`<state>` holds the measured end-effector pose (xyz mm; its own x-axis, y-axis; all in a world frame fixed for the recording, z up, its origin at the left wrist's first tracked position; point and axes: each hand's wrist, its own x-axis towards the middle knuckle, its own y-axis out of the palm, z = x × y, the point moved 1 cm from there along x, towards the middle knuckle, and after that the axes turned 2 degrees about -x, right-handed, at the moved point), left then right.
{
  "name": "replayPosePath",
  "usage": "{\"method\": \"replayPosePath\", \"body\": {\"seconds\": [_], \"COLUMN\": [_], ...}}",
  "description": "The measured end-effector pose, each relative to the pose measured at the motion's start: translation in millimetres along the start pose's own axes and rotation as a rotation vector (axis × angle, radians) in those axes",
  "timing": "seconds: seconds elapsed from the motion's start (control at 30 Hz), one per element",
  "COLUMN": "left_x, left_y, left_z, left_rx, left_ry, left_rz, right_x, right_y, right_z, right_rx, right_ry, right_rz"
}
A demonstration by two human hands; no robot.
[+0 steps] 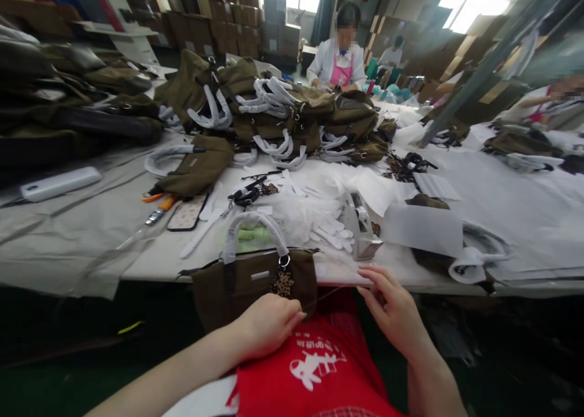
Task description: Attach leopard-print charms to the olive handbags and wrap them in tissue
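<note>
An olive-brown handbag (210, 289) with wrapped white handles (250, 219) hangs partly over the table's front edge. From its ring dangles a leopard-print star charm (281, 282). My left hand (271, 322) is closed in front of the bag, just below the charm; a thin, faint strand seems to run from it toward my right hand, but what the fingers grip is too small to tell. My right hand (387, 304) is raised at the table edge, right of the bag, with thumb and fingers apart; nothing clear shows between them.
Brown bags (310, 106) are piled at the back. A phone (186, 215), an orange-handled cutter (162, 210), white strips (335, 234) and a metal box (360, 228) lie on the table (150, 259). Another wrapped bag (429, 255) sits right. A person (340, 64) works opposite.
</note>
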<state>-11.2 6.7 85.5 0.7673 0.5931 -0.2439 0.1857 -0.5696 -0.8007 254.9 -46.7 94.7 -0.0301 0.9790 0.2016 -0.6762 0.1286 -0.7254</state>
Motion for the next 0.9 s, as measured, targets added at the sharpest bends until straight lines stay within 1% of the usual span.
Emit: {"method": "replayPosePath", "body": {"seconds": [0.03,0.1,0.17,0.23,0.3,0.33,0.37,0.4,0.47,0.5,0.53,0.57,0.6,0.73,0.83,0.9], "left_x": [-3.5,-7.7,-10.3,-13.3,-16.8,-18.3,-19.1,-19.1,-15.5,-11.8,-7.0,-1.2,4.9,23.5,27.1,26.3], "left_y": [1.3,3.4,3.6,1.6,-2.0,-4.4,-7.0,-9.9,-14.9,-16.4,-17.1,-17.0,-16.2,-10.5,-5.6,-2.3], "left_z": [2.2,5.1,7.2,9.3,12.2,14.5,17.8,22.1,33.6,40.0,46.2,51.7,56.0,62.9,64.2,66.0], "left_rx": [-0.009,-0.037,-0.091,-0.154,-0.224,-0.263,-0.298,-0.319,-0.305,-0.276,-0.251,-0.242,-0.251,-0.319,-0.319,-0.353], "left_ry": [-0.032,-0.073,-0.099,-0.111,-0.1,-0.094,-0.094,-0.108,-0.207,-0.277,-0.344,-0.398,-0.43,-0.457,-0.46,-0.422], "left_rz": [0.006,-0.01,-0.048,-0.084,-0.101,-0.121,-0.165,-0.239,-0.435,-0.506,-0.538,-0.53,-0.498,-0.383,-0.326,-0.335], "right_x": [3.6,10.7,17.9,25.2,31.9,35.2,38.6,42.1,49.2,52.3,54.8,56.5,57.5,56.5,55.7,56.1], "right_y": [9.3,29.6,48.7,62.6,69.1,69.9,69.7,69.3,70.8,73.9,78.8,85.5,93.4,124.7,136.0,136.9], "right_z": [11.0,36.0,56.7,68.4,72.8,73.5,73.5,72.9,69.7,67.1,63.8,60.2,56.4,43.4,37.8,36.0], "right_rx": [0.015,0.041,-0.004,-0.099,-0.168,-0.179,-0.174,-0.153,-0.073,-0.022,0.029,0.074,0.11,0.156,0.197,0.23], "right_ry": [-0.064,-0.201,-0.281,-0.305,-0.327,-0.339,-0.346,-0.336,-0.257,-0.197,-0.137,-0.086,-0.049,0.03,0.06,0.053], "right_rz": [0.044,0.206,0.35,0.423,0.449,0.447,0.435,0.409,0.33,0.294,0.266,0.249,0.241,0.196,0.134,0.126]}}
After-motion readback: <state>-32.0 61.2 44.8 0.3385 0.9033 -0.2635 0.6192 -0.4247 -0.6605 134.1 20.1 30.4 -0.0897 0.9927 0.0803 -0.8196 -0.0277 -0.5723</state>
